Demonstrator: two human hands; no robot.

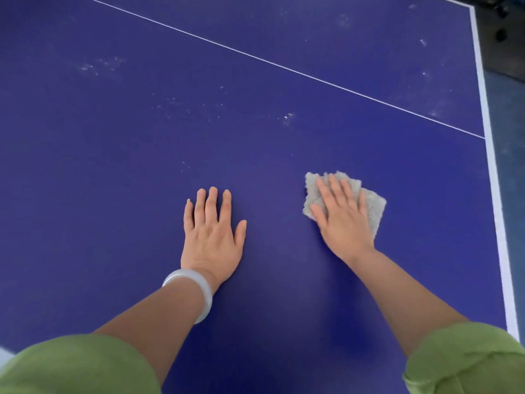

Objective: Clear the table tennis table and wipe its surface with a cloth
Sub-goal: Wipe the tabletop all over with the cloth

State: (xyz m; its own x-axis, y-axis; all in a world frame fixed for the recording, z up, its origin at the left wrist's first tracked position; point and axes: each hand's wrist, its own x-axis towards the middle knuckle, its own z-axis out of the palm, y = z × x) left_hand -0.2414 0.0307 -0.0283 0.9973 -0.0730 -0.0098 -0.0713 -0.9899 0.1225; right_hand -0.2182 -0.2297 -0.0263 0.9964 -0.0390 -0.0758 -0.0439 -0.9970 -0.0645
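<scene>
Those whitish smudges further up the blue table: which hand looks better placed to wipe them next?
Probably the right hand: it presses the grey cloth flat on the table. The left hand rests bare on the surface, holding nothing.

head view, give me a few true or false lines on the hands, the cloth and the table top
1. The right hand presses flat on the cloth. True.
2. The left hand holds a paddle. False: it rests flat on the bare table.
3. A pale bangle sits on the left wrist. True.
4. The cloth lies beyond the thin white line. False: it lies on the near side.
5. Whitish smudges show ahead of the hands. True.
</scene>
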